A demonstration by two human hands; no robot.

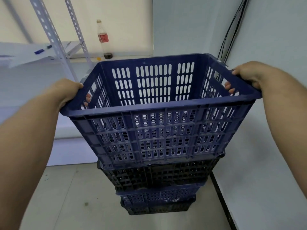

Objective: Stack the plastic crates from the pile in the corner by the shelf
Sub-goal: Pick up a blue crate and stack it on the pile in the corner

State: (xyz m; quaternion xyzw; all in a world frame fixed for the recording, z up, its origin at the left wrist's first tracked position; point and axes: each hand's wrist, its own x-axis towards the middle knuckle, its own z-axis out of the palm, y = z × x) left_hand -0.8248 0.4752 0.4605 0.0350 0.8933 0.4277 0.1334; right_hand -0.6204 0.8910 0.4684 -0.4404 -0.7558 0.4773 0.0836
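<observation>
Blue slotted plastic, scuffed pale along the rim: we hold the top blue crate (159,113) by its two end handles, the left hand (69,92) clenched around the left rim with fingertips poking through the handle slot, the right hand (245,77) clenched likewise on the right. The crate sits at the head of a stack in the corner, over a black crate (157,176), then a lower blue crate (157,193), then another dark one at the floor (69,196). Whether its base is already seated in the black crate's rim or hovering just above, we cannot tell; the bottom edge looks touching or nearly so. It appears tilted slightly, left side lower than right. Beside the stack stands the white shelf (54,40) frame, and a nearly empty cola bottle (103,39) stands on a ledge behind. Dark cables (230,30) run down the wall (274,130) to the right. Risks, in our judgement: if we let go while the crate is skewed, one corner may ride on the rim below and the tall column could lean or tip. Fingers through the slots may get pinched. Pushing it too far back might nudge the bottle or snag the cables.
</observation>
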